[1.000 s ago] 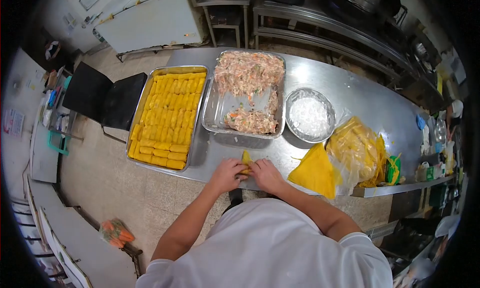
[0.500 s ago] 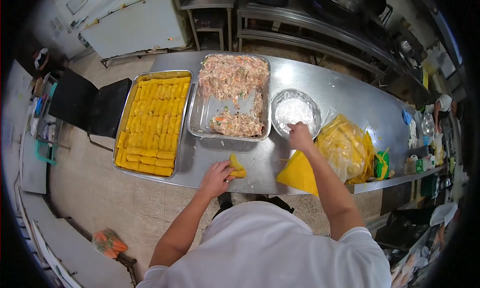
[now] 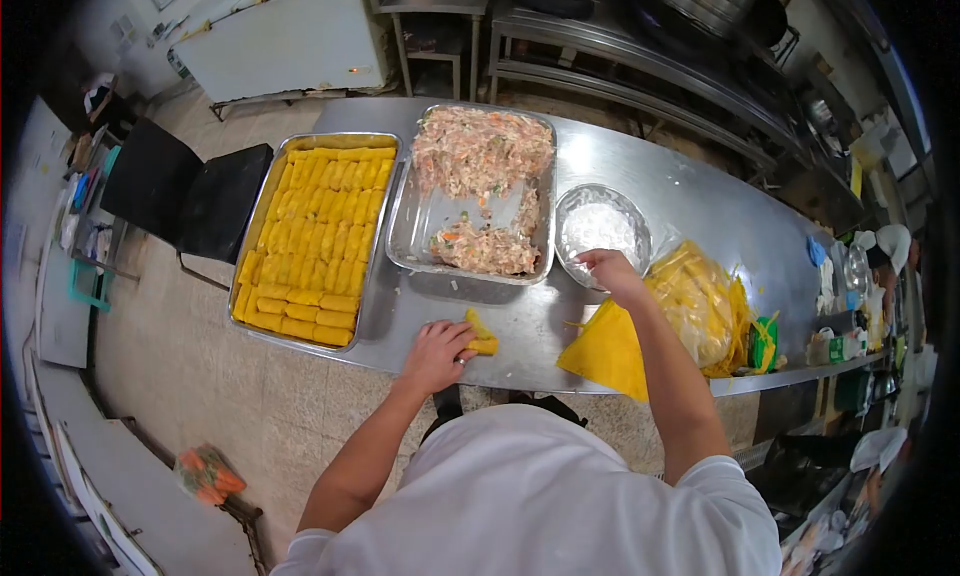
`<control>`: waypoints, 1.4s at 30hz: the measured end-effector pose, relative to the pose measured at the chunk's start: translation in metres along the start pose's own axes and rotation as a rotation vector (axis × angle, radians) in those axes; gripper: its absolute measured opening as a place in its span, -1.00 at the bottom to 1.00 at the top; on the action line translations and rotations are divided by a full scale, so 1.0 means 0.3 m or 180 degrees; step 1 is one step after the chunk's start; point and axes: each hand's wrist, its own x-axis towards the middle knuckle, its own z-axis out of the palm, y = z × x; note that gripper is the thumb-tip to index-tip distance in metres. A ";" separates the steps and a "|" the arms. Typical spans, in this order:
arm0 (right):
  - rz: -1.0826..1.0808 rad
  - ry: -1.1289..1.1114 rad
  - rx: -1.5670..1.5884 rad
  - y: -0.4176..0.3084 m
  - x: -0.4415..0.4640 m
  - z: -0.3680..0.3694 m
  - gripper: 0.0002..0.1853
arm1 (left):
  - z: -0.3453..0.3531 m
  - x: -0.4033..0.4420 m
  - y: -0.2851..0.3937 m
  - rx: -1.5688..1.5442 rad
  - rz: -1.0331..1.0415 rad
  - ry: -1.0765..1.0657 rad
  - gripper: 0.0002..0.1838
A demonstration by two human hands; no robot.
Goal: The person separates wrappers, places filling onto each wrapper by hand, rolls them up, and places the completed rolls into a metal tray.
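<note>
On the steel table, my left hand (image 3: pixel 437 356) has its fingers closed over a partly rolled yellow spring roll (image 3: pixel 482 338), whose loose wrapper end pokes out past the fingertips. My right hand (image 3: pixel 612 274) is over the near edge of a round metal bowl (image 3: pixel 562 224) with white paste (image 3: pixel 600 221) in it; its fingers are drawn together with nothing visible in them. Below that hand lies a stack of yellow wrapper sheets (image 3: pixel 608 356). A deep metal pan (image 3: pixel 402 238) beyond my left hand holds chopped filling (image 3: pixel 480 151), part of it scooped away.
Rows of finished yellow rolls (image 3: pixel 325 226) fill a tray (image 3: pixel 238 276) at the left. A plastic bag of yellow wrappers (image 3: pixel 695 306) and a green packet (image 3: pixel 763 343) sit at the right. A black chair (image 3: pixel 225 201) stands beside the table; a carrot bag (image 3: pixel 210 474) lies lower left.
My right hand has drawn back from the paste toward the bowl's near edge, its fingers now closer together. My left hand stays on the roll. The whole view has shifted slightly.
</note>
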 end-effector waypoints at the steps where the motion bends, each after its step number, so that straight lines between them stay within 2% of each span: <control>1: -0.0095 -0.0046 0.0001 -0.008 -0.027 0.004 -0.49 | 0.000 0.000 -0.001 0.0003 0.0005 -0.0018 -0.59; 2: -0.0187 -0.0104 0.0001 -0.013 -0.057 0.016 -0.51 | 0.000 -0.002 -0.003 0.0006 -0.0002 -0.0039 -0.59; 4: -0.1252 0.0031 -0.0841 -0.049 -0.162 0.107 -0.55 | -0.005 0.002 -0.002 -0.0032 -0.0009 -0.0003 -0.61; 5: -0.1285 -0.0040 -0.0775 -0.061 -0.202 0.175 -0.56 | -0.007 0.002 -0.002 -0.0053 -0.0011 0.0013 -0.62; 6: -0.1787 -0.0046 -0.1433 -0.067 -0.230 0.233 -0.52 | -0.006 -0.001 -0.002 -0.0045 -0.0026 0.0032 -0.63; 8: -0.2584 0.0040 -0.2100 -0.107 -0.322 0.351 -0.52 | -0.004 -0.001 -0.003 -0.0030 -0.0021 0.0074 -0.64; 11: -0.2679 -0.0351 -0.2971 -0.139 -0.361 0.467 -0.48 | -0.006 0.000 -0.005 -0.0048 -0.0045 0.0023 -0.64; 14: -0.3086 -0.0346 -0.3806 -0.078 -0.307 0.536 -0.45 | -0.006 0.000 -0.006 -0.0024 -0.0068 -0.0007 -0.62; 20: -0.3131 -0.0043 -0.4455 -0.089 -0.187 0.577 -0.44 | -0.037 -0.001 0.019 -0.0016 -0.0156 0.0039 -0.61; 23: -0.3041 -0.0076 -0.4370 -0.097 -0.180 0.576 -0.42 | -0.034 -0.006 0.025 -0.0011 -0.0244 -0.0015 -0.63; 26: -0.3132 -0.0478 -0.4383 -0.105 -0.236 0.564 -0.37 | -0.009 -0.011 0.007 -0.0020 -0.0114 0.0060 -0.63; 29: -0.3230 -0.0382 -0.4280 -0.080 -0.220 0.588 -0.33 | 0.009 -0.019 -0.001 -0.0118 -0.0082 0.0174 -0.64; 32: -0.2917 -0.0421 -0.4261 -0.141 -0.194 0.593 -0.31 | 0.004 -0.020 0.006 -0.0181 -0.0072 0.0247 -0.65; 35: -0.2726 -0.0401 -0.3224 -0.129 -0.195 0.577 -0.34 | 0.017 -0.016 -0.003 -0.0115 -0.0024 0.0178 -0.65; 38: -0.2610 -0.0140 -0.2247 -0.057 -0.257 0.569 -0.43 | 0.055 -0.023 -0.022 -0.0229 0.0024 0.0430 -0.64; 42: -0.2770 -0.0240 -0.1759 0.005 -0.357 0.604 -0.58 | 0.053 -0.023 -0.029 -0.0268 -0.0007 0.0407 -0.61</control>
